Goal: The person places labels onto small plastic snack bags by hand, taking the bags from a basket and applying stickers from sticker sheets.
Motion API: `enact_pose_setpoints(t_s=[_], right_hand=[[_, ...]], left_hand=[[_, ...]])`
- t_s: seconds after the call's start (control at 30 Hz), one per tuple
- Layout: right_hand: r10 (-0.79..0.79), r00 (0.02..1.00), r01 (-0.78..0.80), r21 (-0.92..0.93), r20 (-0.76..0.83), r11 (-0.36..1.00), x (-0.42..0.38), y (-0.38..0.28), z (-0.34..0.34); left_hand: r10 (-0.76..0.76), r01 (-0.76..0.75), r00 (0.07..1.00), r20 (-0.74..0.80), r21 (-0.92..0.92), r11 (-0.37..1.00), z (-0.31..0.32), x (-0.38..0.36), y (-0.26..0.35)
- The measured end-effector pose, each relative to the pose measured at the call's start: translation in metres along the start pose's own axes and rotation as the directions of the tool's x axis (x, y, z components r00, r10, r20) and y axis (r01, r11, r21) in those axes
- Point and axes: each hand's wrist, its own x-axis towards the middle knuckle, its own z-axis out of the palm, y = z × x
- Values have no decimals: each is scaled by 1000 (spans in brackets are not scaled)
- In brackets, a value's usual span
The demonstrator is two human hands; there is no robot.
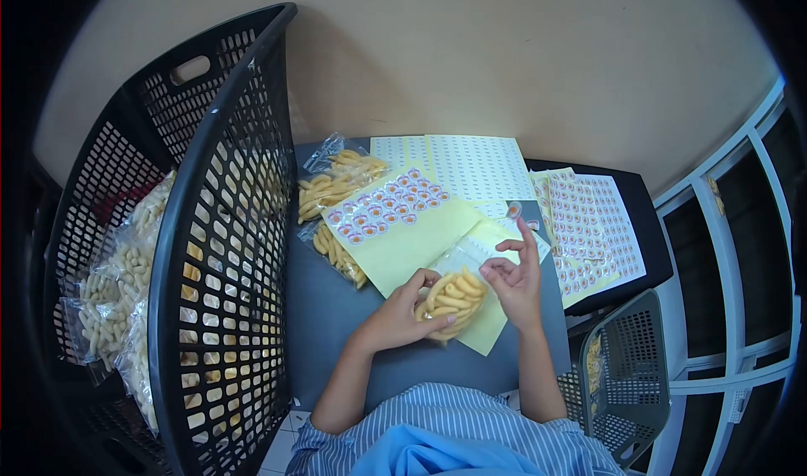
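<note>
My left hand is closed around the lower left side of a clear plastic bag of curved, pale yellow snack sticks. The bag lies tilted over the desk, its upper part flat and see-through. Beside its upper right edge is my right hand, index finger stretched up and the other fingers bent. A small round sticker appears stuck to that index fingertip. Left of the hands lies a sheet of round stickers with yellowish backing. Under the bag and right hand is another yellowish sheet.
More filled snack bags lie at the desk's back left. Small-print label sheets lie along the back; more sticker sheets rest on a black surface at right. A tall black basket with bags stands left, a grey basket low right.
</note>
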Motion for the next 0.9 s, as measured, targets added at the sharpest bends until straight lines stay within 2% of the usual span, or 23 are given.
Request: enact_pose_setpoints(t_s=[0.03, 0.1, 0.17, 0.2, 0.27, 0.3, 0.33, 0.37, 0.4, 0.43, 0.5, 0.73, 0.9], right_hand=[[-26, 998, 26, -7, -51, 1000, 1, -2, -1], [-27, 998, 27, -14, -64, 1000, 1, -5, 1], [-137, 975, 121, -102, -172, 987, 1, -10, 5], [-136, 974, 119, -101, -180, 988, 1, -12, 1], [-402, 900, 275, -497, -168, 823, 3, -17, -9], [-401, 900, 272, -498, -172, 824, 3, -22, -10], [-287, 958, 246, -470, -16, 848, 3, -30, -11], [-165, 976, 212, -449, 143, 868, 1, -39, -12], [-126, 971, 212, -481, 205, 851, -2, -49, -4], [-127, 972, 209, -484, 198, 850, -2, -48, -1], [-147, 915, 344, -538, 375, 770, -1, -43, 2], [-209, 862, 483, -623, 462, 615, 0, -44, 8], [-220, 884, 455, -647, 413, 612, -3, -40, 12]], left_hand=[[44, -44, 999, -1, -119, 992, 4, 2, -2], [41, -35, 999, 34, -172, 985, 11, 4, -2], [-14, 15, 1000, 5, -337, 941, 15, 7, -1], [-16, 19, 1000, 12, -335, 942, 16, 8, -1], [10, -52, 996, -91, -471, 881, 16, 11, -3], [9, -49, 996, -87, -470, 881, 14, 12, -5], [-13, -43, 994, -109, -491, 870, 11, 13, -9], [-34, -37, 991, -129, -513, 858, 9, 13, -11], [-28, -39, 990, -136, -469, 882, 8, 13, -9], [-26, -37, 991, -128, -469, 883, 9, 12, -7], [-32, -26, 992, -122, -447, 894, 10, 11, -5], [-46, -11, 991, -123, -427, 904, 10, 11, -5], [-8, -54, 988, -154, -397, 916, 10, 11, -7]])
